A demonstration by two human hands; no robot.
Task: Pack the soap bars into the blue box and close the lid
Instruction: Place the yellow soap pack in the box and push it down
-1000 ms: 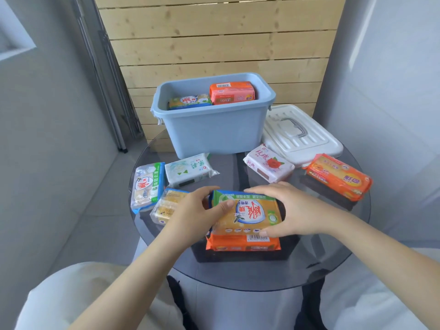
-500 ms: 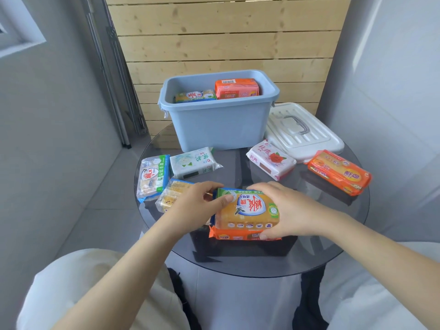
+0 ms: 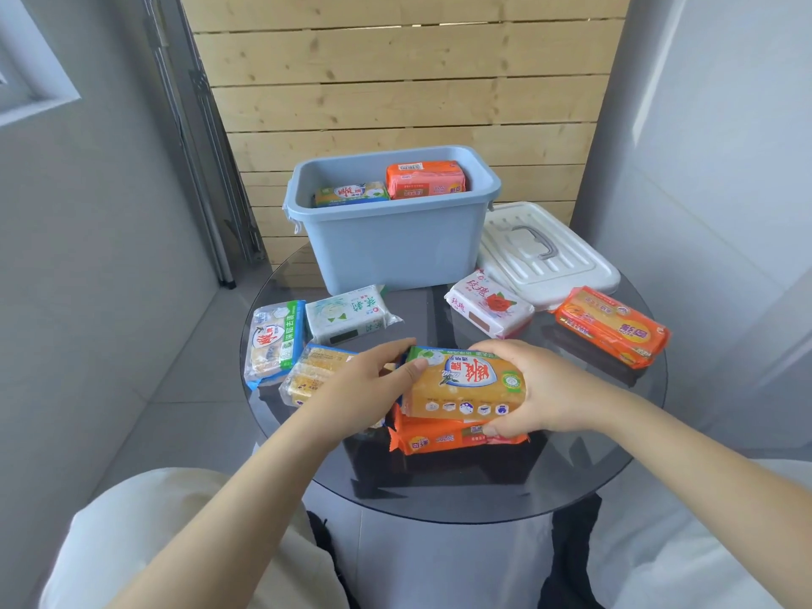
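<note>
The open blue box (image 3: 386, 243) stands at the table's far side with an orange pack (image 3: 425, 178) and a yellow pack (image 3: 351, 195) inside. Its white lid (image 3: 549, 257) lies flat to the right. Near the front, a yellow-green soap pack (image 3: 465, 386) sits stacked on an orange pack (image 3: 448, 439). My left hand (image 3: 356, 389) grips the stack's left end and my right hand (image 3: 540, 389) grips its right end. Loose packs lie around: a blue-edged pack (image 3: 274, 338), a white-green bar (image 3: 349, 316), a clear yellow pack (image 3: 314, 373), a rose bar (image 3: 487, 307) and an orange pack (image 3: 610, 325).
The round dark glass table (image 3: 439, 494) is small, its front edge close to my knees. A wooden slat wall (image 3: 404, 81) rises behind the box. Grey walls stand left and right, and a metal frame (image 3: 206, 178) leans at the back left.
The stacked packs have tilted and lifted slightly in both hands, with the top pack's front face now showing. The camera has shifted a little; the other packs stay in place.
</note>
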